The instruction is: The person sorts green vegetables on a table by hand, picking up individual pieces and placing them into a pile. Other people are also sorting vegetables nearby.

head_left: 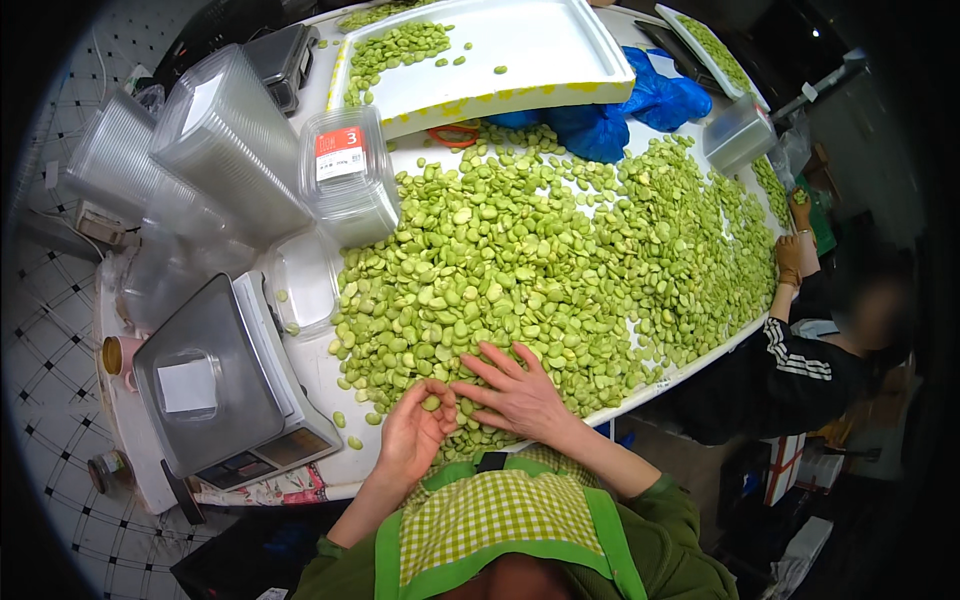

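A broad heap of shelled green broad beans (500,270) covers the table in front of me. My left hand (410,438) is at the near edge of the heap, palm turned up and fingers curled, with a broad bean (431,403) held at the fingertips. Whether more beans lie in that palm is hard to see. Just to its right, my right hand (525,400) rests palm down on the beans with its fingers spread. The thumb side of the right hand comes close to the left fingertips.
On the left stand a scale (225,385), stacked clear plastic tubs (232,140) and a labelled tub stack (350,205). Behind the heap are a white foam tray (530,55) and blue plastic bags (600,130). A co-worker's gloved hand (789,258) is at the right edge.
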Action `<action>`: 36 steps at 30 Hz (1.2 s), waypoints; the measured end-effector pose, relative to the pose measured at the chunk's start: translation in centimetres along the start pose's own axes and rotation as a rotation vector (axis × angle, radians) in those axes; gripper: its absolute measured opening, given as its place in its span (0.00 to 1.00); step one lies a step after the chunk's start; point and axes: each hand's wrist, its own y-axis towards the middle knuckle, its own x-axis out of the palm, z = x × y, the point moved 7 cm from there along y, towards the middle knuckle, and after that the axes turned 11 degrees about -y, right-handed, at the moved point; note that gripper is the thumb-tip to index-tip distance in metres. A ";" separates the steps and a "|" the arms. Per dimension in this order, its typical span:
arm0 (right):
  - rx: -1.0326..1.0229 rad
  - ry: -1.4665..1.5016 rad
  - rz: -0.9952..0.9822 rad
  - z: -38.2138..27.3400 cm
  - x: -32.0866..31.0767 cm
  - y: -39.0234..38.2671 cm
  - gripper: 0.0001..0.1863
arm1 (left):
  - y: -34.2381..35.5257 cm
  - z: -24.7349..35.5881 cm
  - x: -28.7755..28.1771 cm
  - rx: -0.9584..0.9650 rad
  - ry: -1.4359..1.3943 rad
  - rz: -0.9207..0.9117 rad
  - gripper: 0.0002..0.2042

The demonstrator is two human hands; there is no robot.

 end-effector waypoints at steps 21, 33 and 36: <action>0.651 0.002 0.012 12.2 -0.5 -4.2 0.28 | 0.2 2.3 -0.7 0.108 0.175 0.084 0.16; 0.330 0.280 0.171 7.7 -2.9 -2.2 0.10 | -1.0 2.9 -0.6 0.241 0.307 0.086 0.16; 0.291 0.247 0.194 6.9 -2.5 -1.1 0.12 | -1.3 3.0 -0.4 0.264 0.317 0.117 0.13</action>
